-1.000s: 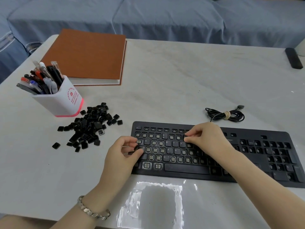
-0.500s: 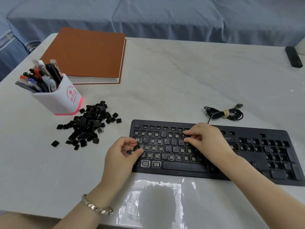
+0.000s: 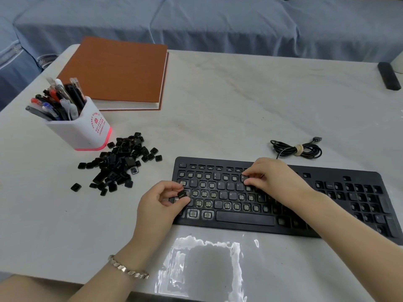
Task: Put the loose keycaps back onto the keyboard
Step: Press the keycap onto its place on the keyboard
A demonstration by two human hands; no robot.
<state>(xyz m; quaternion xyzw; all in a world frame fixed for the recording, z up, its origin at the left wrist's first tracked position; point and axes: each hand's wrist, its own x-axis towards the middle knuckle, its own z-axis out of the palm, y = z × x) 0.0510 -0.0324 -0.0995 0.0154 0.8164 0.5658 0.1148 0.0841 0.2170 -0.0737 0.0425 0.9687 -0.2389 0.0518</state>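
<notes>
Head view: the left hand (image 3: 160, 205) pinches 1 loose keycap (image 3: 181, 194) between thumb and forefinger over the left end of the keyboard (image 3: 239, 231). The right hand (image 3: 274, 177) pinches a number-row keycap (image 3: 243, 178). The keycap pile (image 3: 117, 162) lies just left of the keyboard.

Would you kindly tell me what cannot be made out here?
Head view:
- Keys under the right hand, which pinches the 7 keycap: hidden by it.
- Legend on the keycap the left hand pinches: too small, blurred.
- Loose keycaps' count: piled, overlapping.
- Keyboard's near right edge: covered by the right forearm.
</notes>
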